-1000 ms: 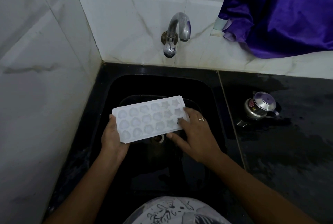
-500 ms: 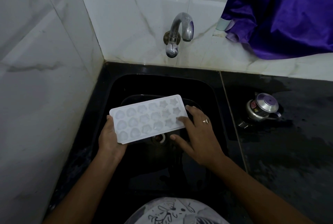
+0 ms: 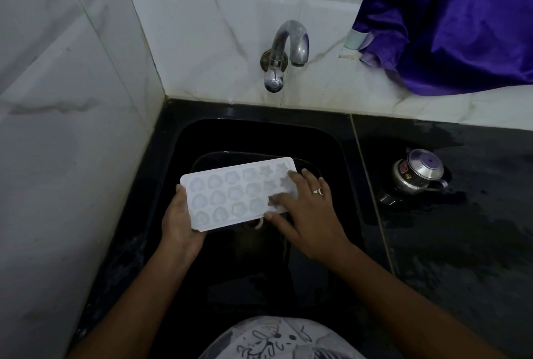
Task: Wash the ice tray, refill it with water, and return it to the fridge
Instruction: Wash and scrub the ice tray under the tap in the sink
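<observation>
Ice tray: your white ice tray (image 3: 230, 197) is over the black sink (image 3: 331, 142), cells up. You cannot tell what the cells hold.
Left hand: your left hand (image 3: 180, 223) grips the tray's left end, thumb on the rim.
Right hand: your right hand (image 3: 308, 214) lies flat with its fingers spread, pressing the star cells at the right end.
Around: a tap (image 3: 284, 52) is on the wall behind the sink. A small steel kettle (image 3: 418, 174) stands on the wet counter (image 3: 461, 243) right of the sink, under a purple cloth (image 3: 461, 21).
</observation>
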The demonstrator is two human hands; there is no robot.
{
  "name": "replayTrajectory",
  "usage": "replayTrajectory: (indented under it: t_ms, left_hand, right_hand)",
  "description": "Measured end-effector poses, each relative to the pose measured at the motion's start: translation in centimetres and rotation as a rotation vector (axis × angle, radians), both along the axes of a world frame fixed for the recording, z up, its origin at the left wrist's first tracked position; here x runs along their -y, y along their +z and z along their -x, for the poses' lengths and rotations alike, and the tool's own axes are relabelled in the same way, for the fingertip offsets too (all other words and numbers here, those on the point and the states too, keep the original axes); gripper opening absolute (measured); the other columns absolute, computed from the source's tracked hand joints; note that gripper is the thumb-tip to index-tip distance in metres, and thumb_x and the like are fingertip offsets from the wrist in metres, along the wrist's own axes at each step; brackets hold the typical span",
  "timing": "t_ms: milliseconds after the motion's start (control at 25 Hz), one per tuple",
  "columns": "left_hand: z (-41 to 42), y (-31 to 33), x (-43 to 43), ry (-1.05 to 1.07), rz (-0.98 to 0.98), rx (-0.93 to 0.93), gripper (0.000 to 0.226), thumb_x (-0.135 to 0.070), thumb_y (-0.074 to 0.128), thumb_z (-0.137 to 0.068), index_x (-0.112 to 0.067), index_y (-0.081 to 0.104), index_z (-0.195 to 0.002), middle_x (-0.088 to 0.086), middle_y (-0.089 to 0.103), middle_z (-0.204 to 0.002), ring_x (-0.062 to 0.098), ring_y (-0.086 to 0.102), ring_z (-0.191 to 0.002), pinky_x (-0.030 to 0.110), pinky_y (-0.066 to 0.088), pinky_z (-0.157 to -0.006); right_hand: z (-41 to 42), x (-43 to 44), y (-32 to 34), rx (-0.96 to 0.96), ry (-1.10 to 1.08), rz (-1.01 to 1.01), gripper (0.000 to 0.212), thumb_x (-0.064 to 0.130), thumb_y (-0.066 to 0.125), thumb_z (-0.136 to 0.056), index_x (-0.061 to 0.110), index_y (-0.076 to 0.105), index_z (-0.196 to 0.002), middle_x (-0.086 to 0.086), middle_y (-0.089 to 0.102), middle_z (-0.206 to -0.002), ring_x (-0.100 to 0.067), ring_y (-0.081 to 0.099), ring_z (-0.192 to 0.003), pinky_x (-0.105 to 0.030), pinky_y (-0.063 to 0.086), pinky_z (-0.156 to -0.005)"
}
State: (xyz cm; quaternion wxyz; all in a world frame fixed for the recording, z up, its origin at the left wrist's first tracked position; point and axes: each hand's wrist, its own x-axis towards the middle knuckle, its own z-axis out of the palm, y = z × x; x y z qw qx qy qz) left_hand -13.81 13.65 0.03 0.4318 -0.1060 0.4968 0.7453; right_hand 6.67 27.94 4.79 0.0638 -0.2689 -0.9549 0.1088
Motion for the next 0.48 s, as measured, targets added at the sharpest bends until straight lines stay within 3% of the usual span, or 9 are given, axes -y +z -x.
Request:
replayTrajectory:
  t_ms: [160, 280, 400, 480]
  left_hand:
    - [0.08, -0.11, 0.05, 0.0, -0.009, 0.007, 0.067, -0.062, 0.037, -0.107, -0.011, 0.06, -0.144, 0.017, 0.07, -0.137, 0.04, 0.066, -0.127, 0.057, 0.054, -0.1]
    - [0.18, -0.11, 0.04, -0.001, -0.003, -0.008, 0.066, -0.06, 0.036, -0.108, -0.011, 0.06, -0.144, 0.016, 0.07, -0.136, 0.039, 0.067, -0.125, 0.055, 0.055, -0.097]
    - [0.31, -0.15, 0.2, 0.001, -0.012, -0.004, 0.068, -0.061, 0.036, -0.107, -0.011, 0.059, -0.146, 0.017, 0.069, -0.138, 0.04, 0.066, -0.127, 0.056, 0.054, -0.098]
    - [0.24, -0.09, 0.28, 0.001, -0.009, 0.0, 0.067, -0.061, 0.035, -0.108, -0.011, 0.059, -0.145, 0.017, 0.07, -0.138, 0.039, 0.067, -0.126, 0.055, 0.055, -0.096]
  right_hand:
    - [0.28, 0.37, 0.04, -0.017, 0.011, 0.019, 0.067, 0.077, 0.031, -0.098, 0.026, 0.067, -0.123, -0.014, 0.035, -0.161, -0.036, 0.022, -0.154, -0.063, 0.018, -0.122]
    - [0.23, 0.39, -0.02, -0.021, -0.036, 0.011, 0.06, 0.074, 0.034, -0.099, 0.032, 0.067, -0.126, -0.012, 0.034, -0.162, -0.036, 0.021, -0.155, -0.063, 0.016, -0.123]
    - [-0.05, 0.46, -0.46, -0.001, 0.049, -0.008, 0.065, 0.076, 0.036, -0.099, 0.025, 0.064, -0.129, -0.014, 0.034, -0.162, -0.036, 0.02, -0.155, -0.062, 0.017, -0.124]
    - [-0.21, 0.24, -0.41, 0.0, 0.047, -0.016, 0.062, 0.074, 0.037, -0.099, 0.029, 0.065, -0.13, -0.013, 0.035, -0.162, -0.035, 0.02, -0.155, -0.062, 0.019, -0.122]
